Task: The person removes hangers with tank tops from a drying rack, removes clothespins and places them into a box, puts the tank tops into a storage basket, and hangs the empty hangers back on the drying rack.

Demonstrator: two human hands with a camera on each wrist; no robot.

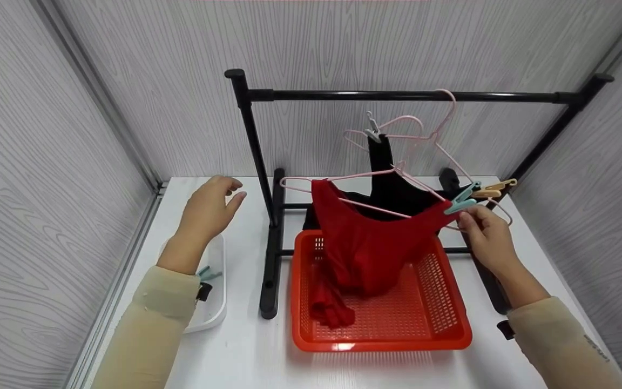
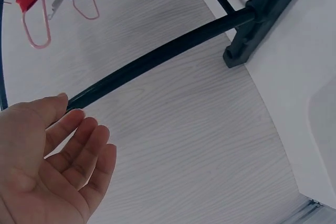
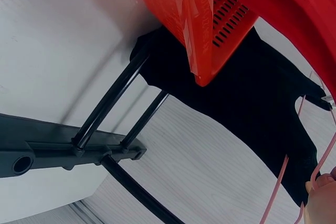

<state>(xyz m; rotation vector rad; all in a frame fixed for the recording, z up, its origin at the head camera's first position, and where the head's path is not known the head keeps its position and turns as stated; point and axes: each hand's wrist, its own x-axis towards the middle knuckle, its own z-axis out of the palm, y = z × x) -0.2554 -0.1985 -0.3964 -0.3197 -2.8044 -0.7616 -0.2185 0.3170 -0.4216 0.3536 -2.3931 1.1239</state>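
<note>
My right hand pinches the right end of a pink clothes hanger, beside a teal clothespin. A red sleeveless top hangs from that hanger by its straps, its lower part drooping into the red basket. The teal clothespin clips the right strap. In the right wrist view only fingertips of the right hand show at the edge, by the pink wire. My left hand is raised left of the rack, fingers loosely bent, nothing in it; its palm shows in the left wrist view.
A black rack spans the back. Behind the red top, a black garment hangs from another pink hanger hooked on the rail, with grey and yellow clothespins. A white tray with clothespins stands below my left forearm.
</note>
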